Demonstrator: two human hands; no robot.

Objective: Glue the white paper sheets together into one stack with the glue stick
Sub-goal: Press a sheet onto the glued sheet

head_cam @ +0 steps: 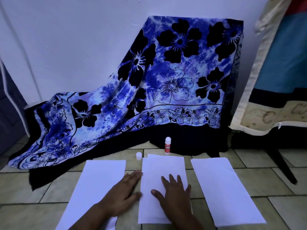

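Three lots of white paper lie side by side on the tiled floor [249, 165], with strips of bare tile between them. Left sheet [99, 180] runs out of frame at the bottom. Middle stack [163, 168] has a lower sheet's corner poking out at its far edge, so it's not squared up. Right stack [229, 188] has edges slightly fanned and lies well apart from my hands.

My right hand [174, 193] is flat on the middle stack, fingers spread, gripping nothing. My left hand [123, 191] is flat and open too, resting on the left sheet's right edge and the tile gap, fingertips touching the middle stack's left edge.

Glue stick [167, 146] stands upright just beyond the middle stack, uncapped. Its cap [138, 155] sits on the tile to its left, near the stack's far left corner.

Blue floral cloth [166, 72] drapes close behind the glue, its dark hem reaching the floor. A dark leg [285, 166] angles down right of the right stack.

Sheet counts per stack: can't tell.
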